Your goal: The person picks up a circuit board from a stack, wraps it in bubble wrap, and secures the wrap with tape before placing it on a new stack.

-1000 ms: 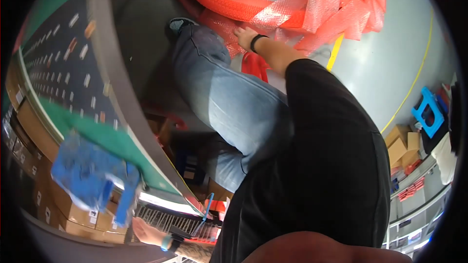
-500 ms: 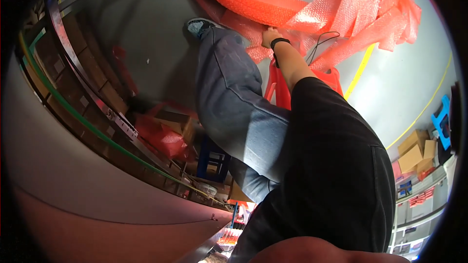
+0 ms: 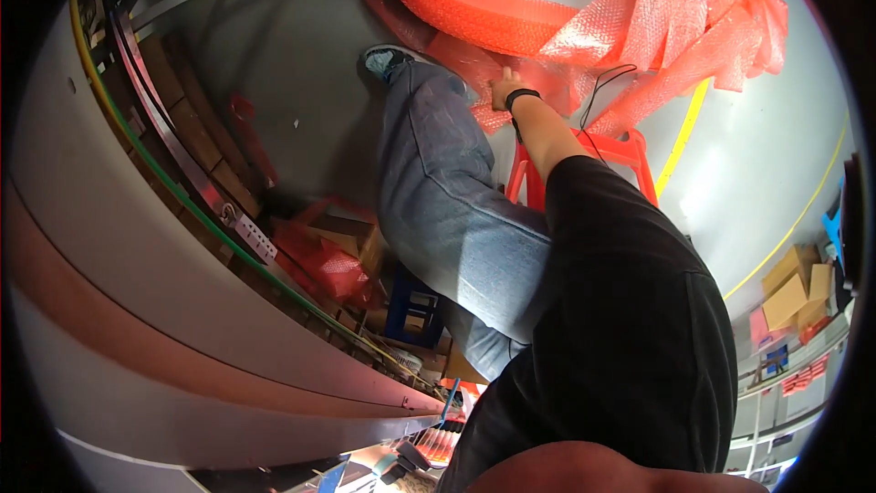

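Right hand [image 3: 501,89] reaches down and away from the body, a black wristband [image 3: 521,97] on the wrist, palm laid against a sheet of orange-red bubble wrap [image 3: 474,59] on the grey floor [image 3: 301,46]. Fingers seem to close on the sheet's edge, but the grip is too small in the picture to tell for sure. Left hand not seen anywhere in the head view.

Head view, further notes:
- The touched sheet belongs to a big heap of the same wrap [image 3: 657,18] lying across the top of the picture, just beyond the shoe [image 3: 388,59] and the knee of the blue jeans [image 3: 456,210].
- A thin black cord [image 3: 602,82] curls over the wrap just right of the wrist.
- A red plastic stool [image 3: 584,160] stands under the forearm, partly hidden by the black sleeve [image 3: 630,310].
- Left: curved edge of a workbench [image 3: 119,246], with cardboard boxes [image 3: 205,151] and a blue crate [image 3: 415,310] stowed beneath.
- Yellow floor line [image 3: 684,141] runs right of the heap.
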Available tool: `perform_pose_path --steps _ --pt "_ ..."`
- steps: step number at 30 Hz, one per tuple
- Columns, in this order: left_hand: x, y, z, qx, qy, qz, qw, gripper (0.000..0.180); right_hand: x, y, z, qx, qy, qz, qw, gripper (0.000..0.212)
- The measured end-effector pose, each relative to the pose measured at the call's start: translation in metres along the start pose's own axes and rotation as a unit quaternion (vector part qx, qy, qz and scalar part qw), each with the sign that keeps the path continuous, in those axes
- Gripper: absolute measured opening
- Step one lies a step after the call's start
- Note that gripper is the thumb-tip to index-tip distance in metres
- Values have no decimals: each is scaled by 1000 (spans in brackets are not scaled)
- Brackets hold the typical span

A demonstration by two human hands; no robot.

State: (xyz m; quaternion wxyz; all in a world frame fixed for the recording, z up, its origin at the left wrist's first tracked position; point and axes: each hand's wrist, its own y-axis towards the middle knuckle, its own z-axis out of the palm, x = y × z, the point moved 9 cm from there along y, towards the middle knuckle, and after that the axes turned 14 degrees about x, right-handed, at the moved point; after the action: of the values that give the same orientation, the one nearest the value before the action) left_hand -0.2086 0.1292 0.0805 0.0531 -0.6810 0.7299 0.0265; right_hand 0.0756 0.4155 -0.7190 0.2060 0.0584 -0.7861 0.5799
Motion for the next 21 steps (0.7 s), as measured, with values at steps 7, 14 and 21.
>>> perform_pose_path --steps 7,14,21 --pt "-11 -10 9 10 3 15 1000 24 -15 8 -27 -30 55 -13 998 34" --pt "-81 -68 -33 -101 -46 134 985 30 29 -227 -212 -11 375 -409 832 26" --pt "-139 -168 -81 -79 -221 449 862 26 29 -492 -417 -25 425 -580 695 30"
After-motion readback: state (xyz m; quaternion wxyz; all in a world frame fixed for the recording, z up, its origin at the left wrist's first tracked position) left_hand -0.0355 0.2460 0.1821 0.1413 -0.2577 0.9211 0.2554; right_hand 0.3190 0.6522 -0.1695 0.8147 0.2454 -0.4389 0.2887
